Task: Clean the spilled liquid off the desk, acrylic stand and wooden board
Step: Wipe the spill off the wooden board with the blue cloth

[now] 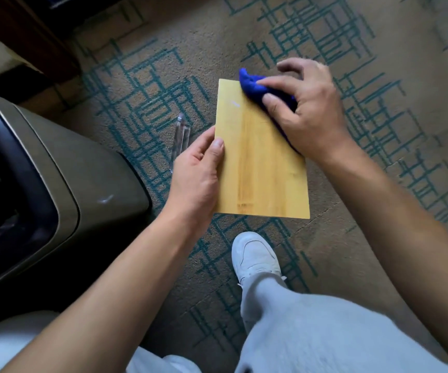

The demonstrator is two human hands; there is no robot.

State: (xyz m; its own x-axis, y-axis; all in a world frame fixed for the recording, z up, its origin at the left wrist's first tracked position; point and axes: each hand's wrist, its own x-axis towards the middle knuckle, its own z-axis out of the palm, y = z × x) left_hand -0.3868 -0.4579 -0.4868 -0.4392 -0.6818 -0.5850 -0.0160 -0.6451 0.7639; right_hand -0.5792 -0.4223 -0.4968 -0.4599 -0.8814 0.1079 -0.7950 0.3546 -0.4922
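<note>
A light wooden board (260, 168) is held in the air above the carpet. My left hand (198, 168) grips its left edge, thumb on top, and a clear acrylic stand (179, 135) sticks out from under the same hand. My right hand (303, 109) presses a bunched blue cloth (252, 84) against the board's upper right corner. A faint pale smear shows near the board's top left. The desk is not in view.
A grey waste bin (64, 184) with a dark opening stands at the left. Patterned beige and teal carpet (365, 76) covers the floor. My white shoe (255, 254) and grey trouser leg (325, 332) are below the board. Dark wooden furniture (23, 30) sits at the top left.
</note>
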